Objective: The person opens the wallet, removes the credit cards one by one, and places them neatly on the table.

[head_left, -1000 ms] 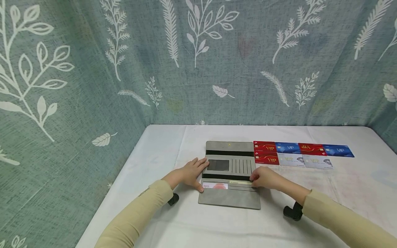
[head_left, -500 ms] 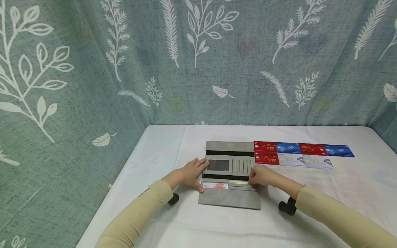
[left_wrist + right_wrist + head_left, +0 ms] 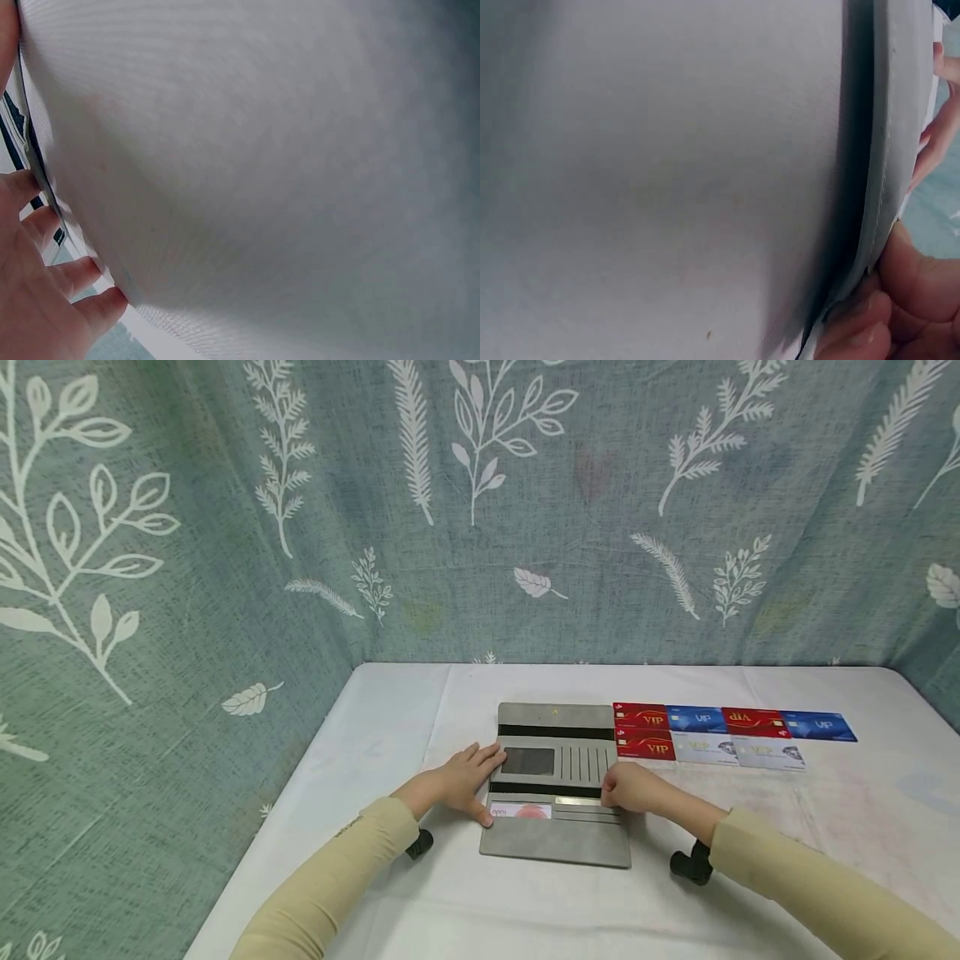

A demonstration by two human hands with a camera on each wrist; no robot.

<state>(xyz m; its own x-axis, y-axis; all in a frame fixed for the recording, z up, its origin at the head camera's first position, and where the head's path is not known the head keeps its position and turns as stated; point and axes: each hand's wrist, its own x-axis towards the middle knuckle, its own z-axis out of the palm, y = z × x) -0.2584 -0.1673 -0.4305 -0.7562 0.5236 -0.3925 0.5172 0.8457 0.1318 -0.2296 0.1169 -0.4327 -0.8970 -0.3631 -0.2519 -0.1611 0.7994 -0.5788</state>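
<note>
An opened-out grey long wallet (image 3: 555, 850) lies flat on the white table, with card slots and a clear window (image 3: 527, 761). A pink-and-white card (image 3: 521, 811) shows in its lower left pocket. Along the top slot at the lower right runs the gold strip of another card (image 3: 577, 802). My left hand (image 3: 463, 781) rests spread on the wallet's left edge. At the right edge, my right hand (image 3: 630, 787) pinches the wallet beside the gold card's end. The right wrist view has the thumb (image 3: 919, 277) on top and curled fingers (image 3: 855, 326) at the underside.
Right of the wallet, several VIP cards lie in two rows: red cards (image 3: 645, 745), blue cards (image 3: 696, 718) and silver cards (image 3: 772, 752). A patterned green curtain (image 3: 450, 610) hangs behind the table and at its left.
My right hand has shifted slightly left and its fingers have closed in at the wallet's right edge, covering the end of the gold card. The left hand stays in place.
</note>
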